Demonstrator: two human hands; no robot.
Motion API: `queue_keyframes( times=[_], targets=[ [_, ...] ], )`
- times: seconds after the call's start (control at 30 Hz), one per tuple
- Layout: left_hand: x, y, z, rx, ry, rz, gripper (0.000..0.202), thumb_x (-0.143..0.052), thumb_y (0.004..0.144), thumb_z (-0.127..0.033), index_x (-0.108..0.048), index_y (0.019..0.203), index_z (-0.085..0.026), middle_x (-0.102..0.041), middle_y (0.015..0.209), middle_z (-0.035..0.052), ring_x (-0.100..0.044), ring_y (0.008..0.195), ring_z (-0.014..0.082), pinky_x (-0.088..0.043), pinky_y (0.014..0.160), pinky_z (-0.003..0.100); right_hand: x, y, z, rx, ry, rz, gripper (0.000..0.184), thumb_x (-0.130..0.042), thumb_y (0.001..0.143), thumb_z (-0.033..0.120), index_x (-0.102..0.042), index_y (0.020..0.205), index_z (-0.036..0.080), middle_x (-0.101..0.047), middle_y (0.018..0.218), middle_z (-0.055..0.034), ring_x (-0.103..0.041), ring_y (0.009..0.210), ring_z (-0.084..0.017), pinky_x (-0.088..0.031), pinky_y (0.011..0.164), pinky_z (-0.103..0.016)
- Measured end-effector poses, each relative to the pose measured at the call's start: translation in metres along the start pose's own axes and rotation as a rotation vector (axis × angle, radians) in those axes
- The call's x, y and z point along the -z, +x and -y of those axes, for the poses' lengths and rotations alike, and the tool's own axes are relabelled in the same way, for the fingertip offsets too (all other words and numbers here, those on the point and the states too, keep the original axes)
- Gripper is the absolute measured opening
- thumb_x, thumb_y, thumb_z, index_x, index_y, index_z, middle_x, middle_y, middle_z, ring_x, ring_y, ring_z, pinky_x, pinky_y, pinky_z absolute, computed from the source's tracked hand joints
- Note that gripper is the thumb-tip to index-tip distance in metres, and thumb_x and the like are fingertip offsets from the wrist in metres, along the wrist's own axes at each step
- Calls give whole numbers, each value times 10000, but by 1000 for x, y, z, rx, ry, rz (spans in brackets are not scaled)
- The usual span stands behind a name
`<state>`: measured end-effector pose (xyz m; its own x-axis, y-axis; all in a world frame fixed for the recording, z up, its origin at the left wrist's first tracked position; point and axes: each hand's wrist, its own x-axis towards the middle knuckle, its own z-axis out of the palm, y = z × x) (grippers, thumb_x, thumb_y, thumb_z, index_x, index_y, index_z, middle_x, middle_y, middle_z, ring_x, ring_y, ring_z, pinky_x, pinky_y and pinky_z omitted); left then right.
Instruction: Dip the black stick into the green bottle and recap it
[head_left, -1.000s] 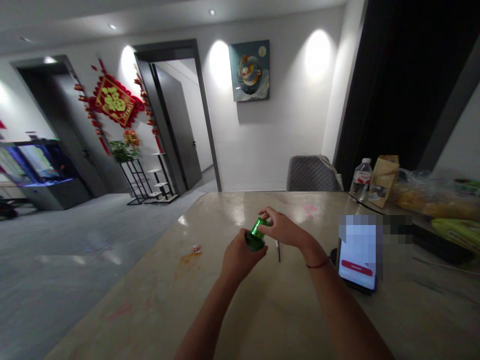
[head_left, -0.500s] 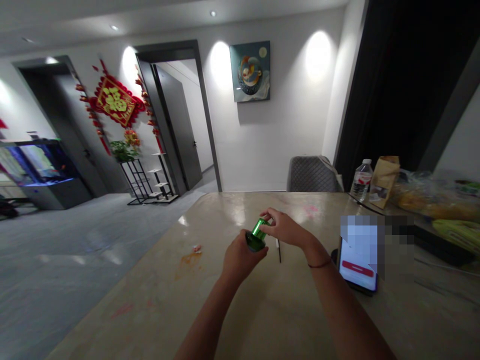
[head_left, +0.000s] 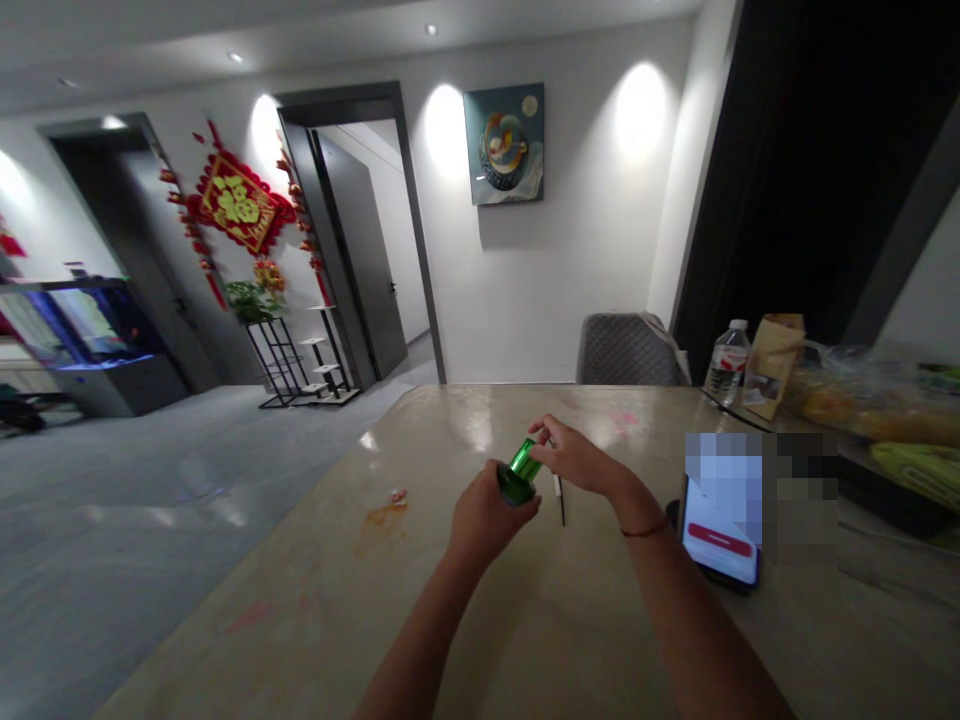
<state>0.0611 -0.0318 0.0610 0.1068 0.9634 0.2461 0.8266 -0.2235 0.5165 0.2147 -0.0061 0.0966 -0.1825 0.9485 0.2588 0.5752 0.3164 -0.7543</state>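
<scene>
While the left hand (head_left: pixel 487 522) closes fully around the base of a green bottle (head_left: pixel 519 472), the right hand (head_left: pixel 576 458) pinches its top, holding it above a stone table (head_left: pixel 585 630) (a thin pen (head_left: pixel 559 500) just beside), a phone (head_left: pixel 720 540) at three o'clock.

Bright pools of light are cast on the white wall (head_left: pixel 592 260) beneath small ceiling spots (head_left: pixel 430 30), while the room's edges fall dim. Glare is thrown across the glossy desk (head_left: pixel 469 420), and a highlight is caught on the green bottle (head_left: pixel 521 462). Lines are bowed toward the frame edges, and the phone (head_left: pixel 716 540) is partly pixelated.
</scene>
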Motion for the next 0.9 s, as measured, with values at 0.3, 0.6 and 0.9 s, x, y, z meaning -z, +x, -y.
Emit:
queue_keyframes(
  times=[0.3, 0.6, 0.9],
  targets=[
    [0, -1, -1, -12, -10, -17, 386, -637, 612, -448, -502, 888, -214, -640, 817, 21, -593, 731, 159, -342, 569, 217, 0, 2, -3, 0, -33, -24, 377, -370, 819, 488, -524, 706, 163, -543, 633, -8, -511, 572, -109, -375, 546, -226],
    [-1, -1, 1, 5, 8, 1, 387, -625, 606, -461, -480, 873, -220, -636, 808, 17, -586, 718, 161, -339, 563, 218, 6, 0, -3, 63, 91, 35, 192, -453, 736, 199, -581, 871, 153, -591, 756, -27, -538, 666, -122, -405, 602, -230],
    [0, 0, -1, -3, 25, -14, 401, -622, 611, -460, -480, 895, -215, -634, 835, 26, -588, 749, 167, -342, 577, 222, -1, 9, -2, 7, 126, -125, 238, -374, 813, 289, -562, 887, 164, -622, 837, -45, -561, 750, -132, -404, 669, -240]
  ],
)
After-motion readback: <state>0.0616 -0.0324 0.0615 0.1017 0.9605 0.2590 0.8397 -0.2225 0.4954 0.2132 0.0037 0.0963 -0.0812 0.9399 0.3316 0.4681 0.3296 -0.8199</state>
